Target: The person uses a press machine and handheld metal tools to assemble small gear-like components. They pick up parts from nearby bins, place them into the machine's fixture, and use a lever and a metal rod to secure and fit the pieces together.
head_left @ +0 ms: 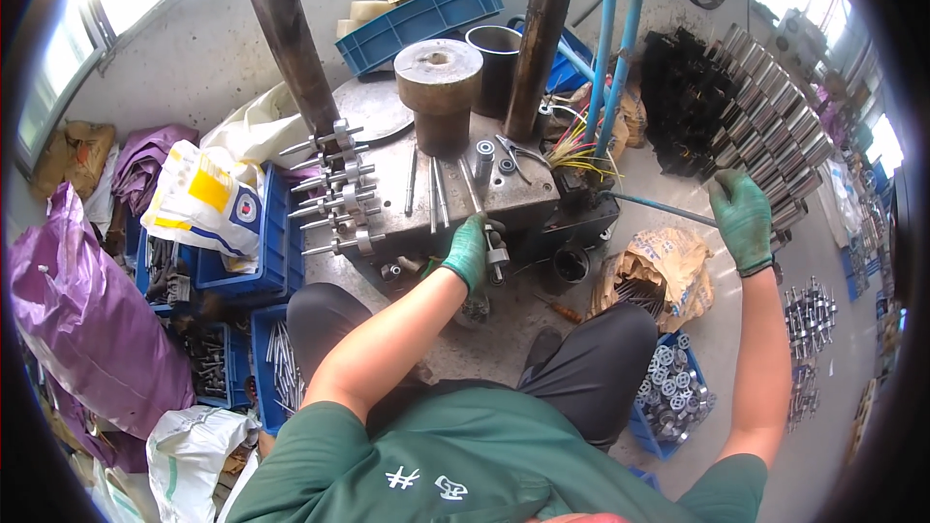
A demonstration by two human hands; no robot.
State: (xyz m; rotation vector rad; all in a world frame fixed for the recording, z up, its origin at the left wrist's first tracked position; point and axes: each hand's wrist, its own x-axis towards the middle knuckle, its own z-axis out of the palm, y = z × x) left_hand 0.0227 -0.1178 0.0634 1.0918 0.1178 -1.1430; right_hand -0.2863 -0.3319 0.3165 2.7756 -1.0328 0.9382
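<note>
Centrally, the steel table [392, 163] carries a capped post [438, 92]. Right of it slants a stack of tubes [775, 121]. Near these, the gloved right hand [742, 221] is at the end of a blue lever [664, 208]; whether its fingers close around that, I cannot tell. The gloved left hand [472, 250] is curled round a shaft [471, 186] at the table's front edge. Pliers [515, 157] lie beyond, beside a small bearing [507, 166].
</note>
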